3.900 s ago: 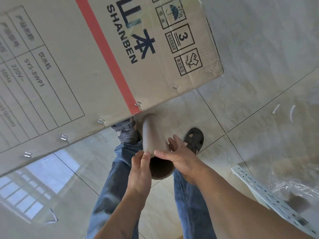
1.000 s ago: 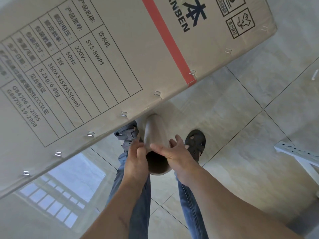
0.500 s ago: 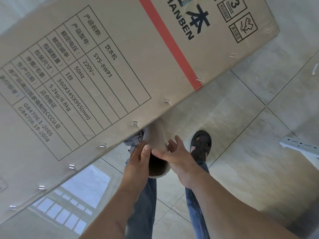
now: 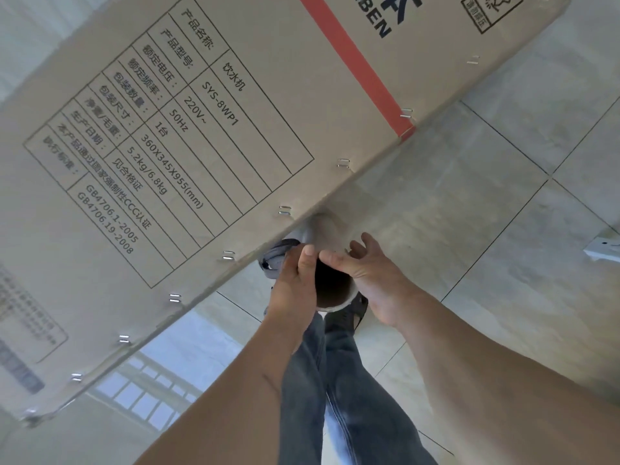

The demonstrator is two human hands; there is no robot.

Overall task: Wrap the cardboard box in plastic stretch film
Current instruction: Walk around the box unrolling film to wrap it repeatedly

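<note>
Cardboard box (image 4: pixel 235 112) seen filling upper left of view, stapled edge running diagonally, red stripe (image 4: pixel 355 62) across printed face. Stretch film roll (image 4: pixel 330 263) held upright just below box edge, upper open core end facing camera. Left hand (image 4: pixel 297 280) curled on roll's left rim, thumb over core edge. Right hand (image 4: pixel 372 273) closed on right rim, thumb pressed at top. Jeans (image 4: pixel 335 397) and tiled floor (image 4: pixel 486 229) visible beneath.

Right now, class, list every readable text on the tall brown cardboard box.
On the tall brown cardboard box, spec table:
"SYS-8WP1"
"220V~"
"50Hz"
"360X345X955(mm)"
"5.2kg/6.8kg"
"GB4706.1-2005"
"GB4706.19-2008"
"饮水机"
Brand, cut off: "BEN"
Left-edge label: too blurred.
</note>
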